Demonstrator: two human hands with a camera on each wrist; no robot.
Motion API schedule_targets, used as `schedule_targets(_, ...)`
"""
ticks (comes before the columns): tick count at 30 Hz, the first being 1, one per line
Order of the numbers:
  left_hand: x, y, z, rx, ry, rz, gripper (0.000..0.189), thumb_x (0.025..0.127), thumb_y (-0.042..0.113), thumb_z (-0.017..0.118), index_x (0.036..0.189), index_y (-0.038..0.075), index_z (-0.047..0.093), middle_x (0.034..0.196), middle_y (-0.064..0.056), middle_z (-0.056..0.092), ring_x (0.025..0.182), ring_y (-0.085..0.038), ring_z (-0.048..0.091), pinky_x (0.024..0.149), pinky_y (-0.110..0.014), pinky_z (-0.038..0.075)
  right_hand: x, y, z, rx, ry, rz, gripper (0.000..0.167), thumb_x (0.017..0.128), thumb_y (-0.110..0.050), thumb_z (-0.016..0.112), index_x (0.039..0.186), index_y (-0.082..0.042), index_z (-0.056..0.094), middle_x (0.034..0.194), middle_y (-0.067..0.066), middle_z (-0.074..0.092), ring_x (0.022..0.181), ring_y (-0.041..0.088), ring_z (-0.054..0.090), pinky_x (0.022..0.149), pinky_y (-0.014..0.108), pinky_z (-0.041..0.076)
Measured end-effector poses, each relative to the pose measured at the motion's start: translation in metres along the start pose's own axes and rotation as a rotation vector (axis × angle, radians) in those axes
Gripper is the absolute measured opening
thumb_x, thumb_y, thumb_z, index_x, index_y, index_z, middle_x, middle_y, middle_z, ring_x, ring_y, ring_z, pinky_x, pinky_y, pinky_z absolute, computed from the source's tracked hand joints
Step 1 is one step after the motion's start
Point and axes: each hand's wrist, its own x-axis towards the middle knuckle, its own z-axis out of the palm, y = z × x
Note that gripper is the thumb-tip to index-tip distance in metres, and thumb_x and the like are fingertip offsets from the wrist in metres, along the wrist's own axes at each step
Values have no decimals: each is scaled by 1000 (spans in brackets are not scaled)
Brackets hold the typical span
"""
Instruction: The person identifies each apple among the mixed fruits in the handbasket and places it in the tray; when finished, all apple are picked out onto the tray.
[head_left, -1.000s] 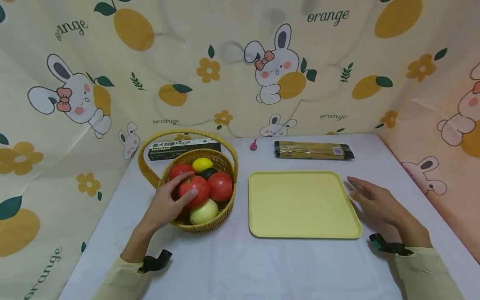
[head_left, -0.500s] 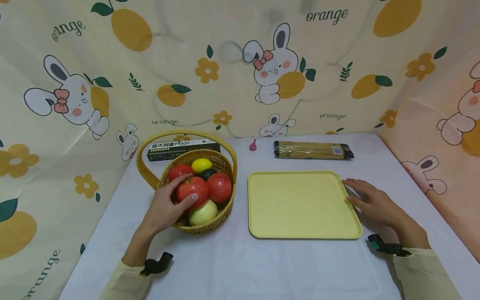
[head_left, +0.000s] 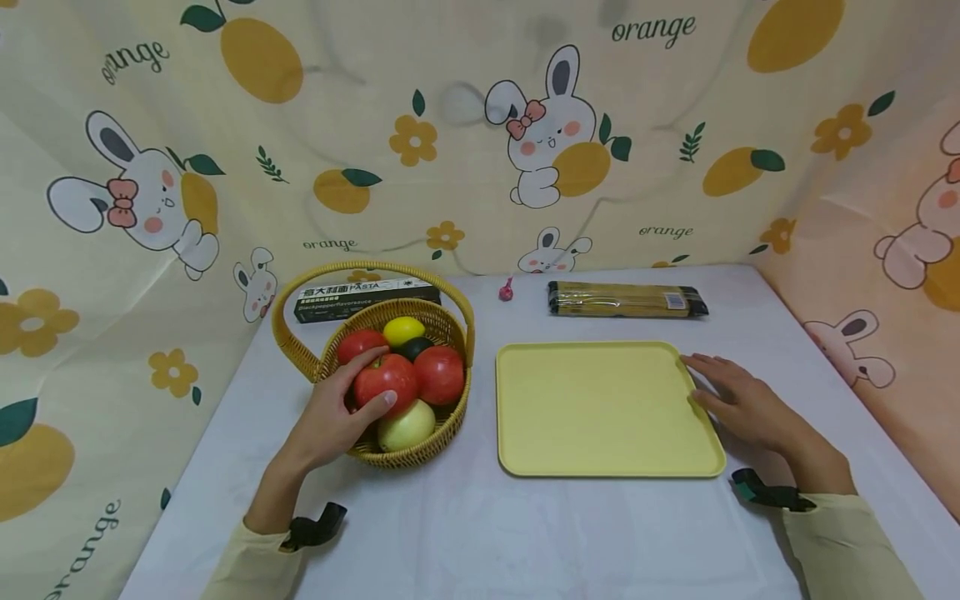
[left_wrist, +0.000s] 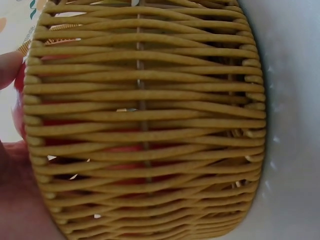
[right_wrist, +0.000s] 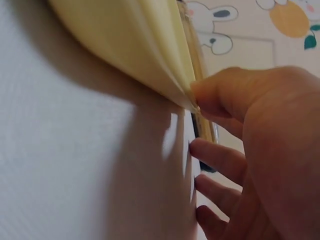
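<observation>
My left hand (head_left: 327, 414) reaches into a wicker basket (head_left: 420, 454) and holds a large red apple (head_left: 390, 387), thumb on its near side and fingers over its far left. The left wrist view shows mostly the basket's woven wall (left_wrist: 150, 125), with the thumb at its left edge. Around the apple lie other red fruits (head_left: 440, 375), a yellow lemon (head_left: 403, 331), a dark oval fruit (head_left: 415, 347) and a pale green round fruit (head_left: 407, 426). My right hand (head_left: 757, 412) touches the right rim of a yellow tray (head_left: 600, 408) with thumb and fingertips; the fingers are fairly straight.
Behind the basket lies a dark pasta box (head_left: 367, 298). A pack of spaghetti (head_left: 626, 300) lies beyond the tray, and a small pink bulb-like item (head_left: 506, 290) sits near the back edge. A printed cloth (head_left: 465, 167) hangs behind the white table (head_left: 480, 533).
My right hand has moved slightly left, from beside the tray onto its right rim. The left hand stays at the apple, and the view shifts slightly.
</observation>
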Motion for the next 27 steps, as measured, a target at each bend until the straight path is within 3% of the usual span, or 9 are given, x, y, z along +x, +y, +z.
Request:
schedule_targets(4,1,0,0,-4,0,8,64,103,40,72,162,23,52,154,-16,61,135,-39,61,109,-65,57,4,-3,-1,-33,15,-18,69,112,-35,61,170,-6,36,170,36,33,155,65,25,118,86,26)
schedule_targets(9,0,-2,-1,-24,-11,17,64,104,37,72,163,24,50,156,-17,59,136,-39,60,110,-64,56,5,-2,-1,-18,4,-15,69,113,-37,58,171,-7,34,172,37,29,157,67,19,119,87,22)
schedule_targets(16,-3,0,-4,-137,15,21,72,101,30,80,164,23,48,160,-13,55,140,-37,56,111,-60,55,5,-1,0,-7,2,-12,71,115,-40,55,173,-9,30,174,35,26,159,66,14,119,88,20)
schedule_targets(23,-6,20,-9,-228,54,92,81,85,17,96,155,25,57,153,-4,60,138,-30,60,103,-25,58,3,-1,0,5,-2,-10,71,115,-40,54,172,-7,30,174,36,25,159,66,13,118,88,19)
schedule_targets(27,-3,41,-4,-237,38,167,83,82,17,98,155,23,59,154,-1,59,139,-28,58,104,-27,59,4,0,0,9,-1,-14,70,115,-40,54,173,-8,29,174,36,25,160,66,12,118,88,19)
